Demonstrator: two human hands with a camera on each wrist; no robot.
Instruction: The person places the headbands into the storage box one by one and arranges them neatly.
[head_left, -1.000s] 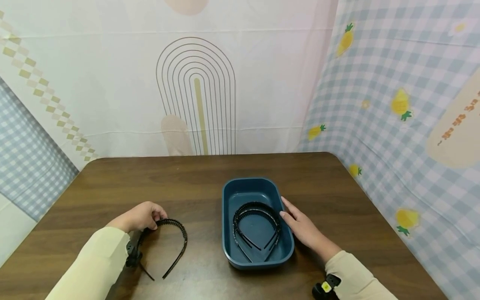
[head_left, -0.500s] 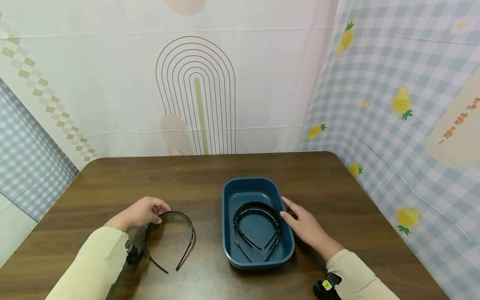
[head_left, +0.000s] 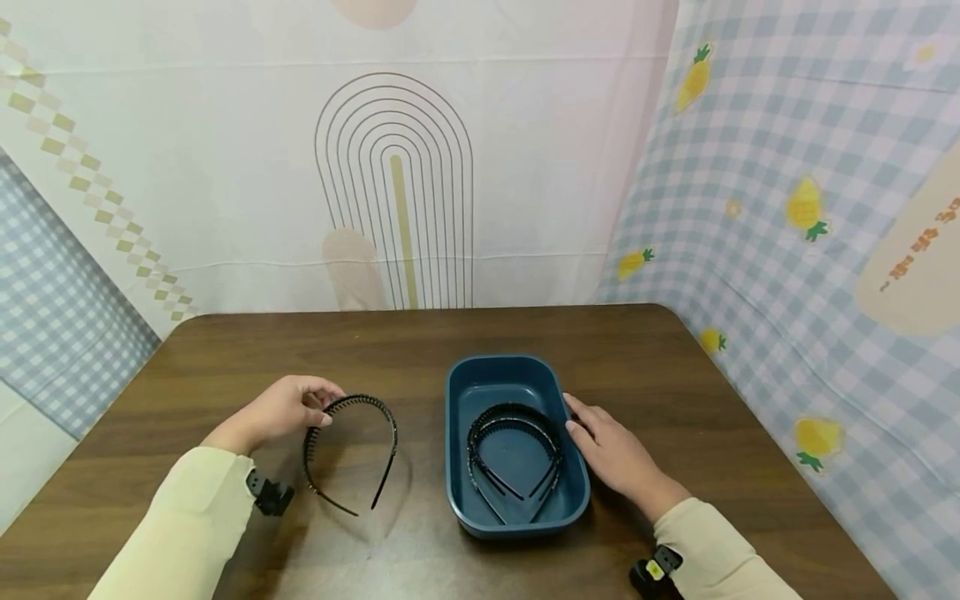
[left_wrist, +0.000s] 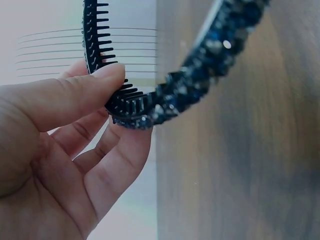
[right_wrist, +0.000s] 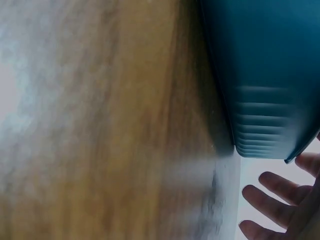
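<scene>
My left hand (head_left: pixel 281 412) pinches a black headband (head_left: pixel 381 404) near the top of its arch, over the table's left half. In the left wrist view, thumb and fingertips meet around the headband, with comb teeth along its inner side and dark blue, glittering stones outside. Both of its ends point down toward the table. My right hand (head_left: pixel 618 450) rests at the right rim of a blue plastic basin (head_left: pixel 517 533), fingers extended. Inside the basin lie black headbands (head_left: pixel 510 408), overlapping, ends toward me. The right wrist view shows fingertips (right_wrist: pixel 267 202) spread near the basin's rim.
The brown wooden table (head_left: pixel 360 350) has rounded far corners. A white patterned cloth (head_left: pixel 540 167) hangs behind it, and a blue checked cloth with pineapple prints (head_left: pixel 750 275) hangs along the right side. A black camera (head_left: pixel 270 493) is strapped to the left wrist.
My left hand has moved the headband away from me and slightly right, and the headband's shadow now lies apart from it. The right hand and the basin have hardly moved.
</scene>
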